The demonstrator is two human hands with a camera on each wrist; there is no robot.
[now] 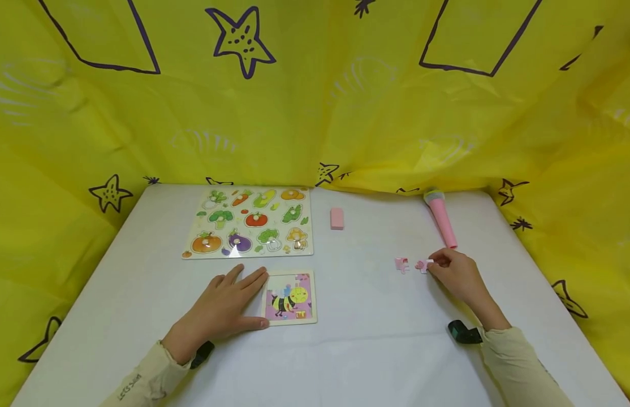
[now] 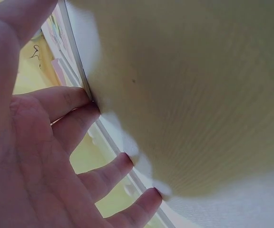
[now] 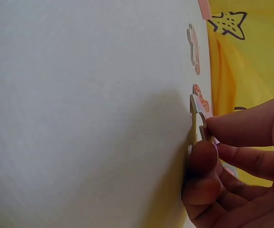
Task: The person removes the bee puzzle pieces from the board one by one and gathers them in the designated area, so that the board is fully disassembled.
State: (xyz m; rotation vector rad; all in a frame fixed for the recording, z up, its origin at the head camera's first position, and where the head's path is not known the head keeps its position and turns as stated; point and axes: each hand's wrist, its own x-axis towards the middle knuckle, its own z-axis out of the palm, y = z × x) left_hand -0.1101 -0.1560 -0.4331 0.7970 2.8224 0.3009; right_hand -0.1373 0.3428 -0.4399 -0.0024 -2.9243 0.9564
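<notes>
A small bee jigsaw puzzle (image 1: pixel 289 298) in a pale frame lies on the table, with a gap at its upper left. My left hand (image 1: pixel 220 305) rests at its left side, fingers spread, thumb and fingertips touching the frame; in the left wrist view the fingers (image 2: pixel 73 128) are straight. My right hand (image 1: pixel 460 277) pinches a puzzle piece (image 3: pixel 201 124) between thumb and fingers at the right of the table. Close beside it is a pink-patterned puzzle piece (image 3: pixel 201 98), partly overlapped in view. Another pink puzzle piece (image 1: pixel 402 265) lies flat to the left.
Behind the bee puzzle lies a larger vegetable peg board (image 1: pixel 251 223). A pink block (image 1: pixel 337 219) sits at the back middle. Past my right hand lies a pink toy microphone (image 1: pixel 442 220). A yellow curtain (image 1: pixel 305 113) closes off the white table's (image 1: pixel 361 350) back and sides.
</notes>
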